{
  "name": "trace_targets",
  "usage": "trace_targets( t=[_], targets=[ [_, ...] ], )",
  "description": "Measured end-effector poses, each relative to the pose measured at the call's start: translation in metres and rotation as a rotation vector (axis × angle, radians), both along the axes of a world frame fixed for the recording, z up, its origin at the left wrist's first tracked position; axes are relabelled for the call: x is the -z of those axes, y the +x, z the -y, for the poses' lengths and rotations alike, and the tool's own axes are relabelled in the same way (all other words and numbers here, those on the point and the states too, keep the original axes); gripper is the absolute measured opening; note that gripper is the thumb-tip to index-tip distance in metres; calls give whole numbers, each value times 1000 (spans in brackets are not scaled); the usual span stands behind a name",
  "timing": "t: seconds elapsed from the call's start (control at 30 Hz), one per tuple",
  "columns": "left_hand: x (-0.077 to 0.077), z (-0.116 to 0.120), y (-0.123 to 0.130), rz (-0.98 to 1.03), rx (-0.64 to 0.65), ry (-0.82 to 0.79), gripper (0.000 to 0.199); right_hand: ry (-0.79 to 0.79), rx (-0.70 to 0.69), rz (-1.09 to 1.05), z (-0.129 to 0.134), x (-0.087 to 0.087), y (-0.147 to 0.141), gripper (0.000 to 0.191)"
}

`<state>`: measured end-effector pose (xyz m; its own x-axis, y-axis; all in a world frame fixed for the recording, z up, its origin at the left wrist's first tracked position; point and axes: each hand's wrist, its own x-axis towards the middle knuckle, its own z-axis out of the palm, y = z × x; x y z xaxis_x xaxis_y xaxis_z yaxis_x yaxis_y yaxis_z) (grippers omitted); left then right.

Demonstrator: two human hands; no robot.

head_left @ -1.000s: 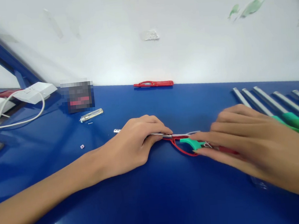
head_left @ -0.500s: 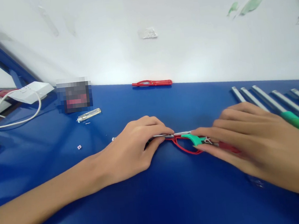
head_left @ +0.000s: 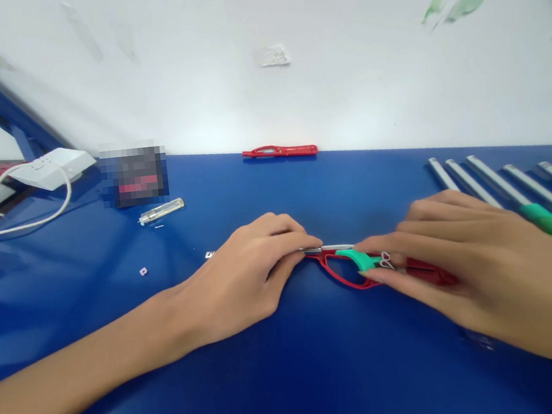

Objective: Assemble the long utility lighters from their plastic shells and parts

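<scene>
On the blue table lies a red plastic utility lighter shell [head_left: 340, 279], with a green trigger [head_left: 362, 259] and a bent wire [head_left: 385, 259] in it. My left hand [head_left: 252, 268] pinches the shell's left end, where a thin metal rod [head_left: 313, 251] shows. The thumb and forefinger of my right hand [head_left: 466, 254] close on the green trigger beside the wire. My right palm hides part of the red handle [head_left: 428, 270]. Just behind my left hand, a small metal piece [head_left: 210, 255] is partly covered.
A second red shell [head_left: 280, 151] lies by the white wall. Several metal tubes [head_left: 495, 179] and green cloth are at right. At left are a clear fuel tank [head_left: 162, 211], a small pinkish piece [head_left: 143, 271], a blurred-out box [head_left: 139, 174] and a power strip [head_left: 60, 168] with its cable.
The view has shifted slightly. My right fingers have moved a little on the green trigger, and more of the bent wire and red handle shows. My left hand keeps its hold.
</scene>
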<state>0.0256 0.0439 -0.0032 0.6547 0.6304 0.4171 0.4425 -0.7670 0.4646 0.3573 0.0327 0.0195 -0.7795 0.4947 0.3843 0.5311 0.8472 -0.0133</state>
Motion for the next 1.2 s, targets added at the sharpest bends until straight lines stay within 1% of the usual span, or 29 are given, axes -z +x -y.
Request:
trace_targets(
  t=[0.17,0.3,0.47,0.63,0.77,0.93,1.03,1.13,1.2],
  targets=[
    [2,2,0,-3,12,33,31,-5,59,-6,4,4,4,23],
    [2,2,0,-1,9,46,31,4,79,2,8,3,5,26],
    [2,3,1,6,14,63,31,18,69,28,12,-1,3,26],
    [2,3,0,4,13,74,28,26,68,4,15,-1,-1,26],
    [4,1,0,-10,10,95,23,-4,88,-3,15,0,-4,24],
    [6,-1,1,-12,9,114,25,-43,96,-40,17,3,-5,26],
    [6,0,2,-4,12,121,23,-70,96,-34,18,3,-4,29],
    [7,1,3,7,19,123,21,-63,93,-14,18,1,-4,33],
    [7,1,3,12,22,120,20,-60,77,4,18,0,-4,30]
  ],
)
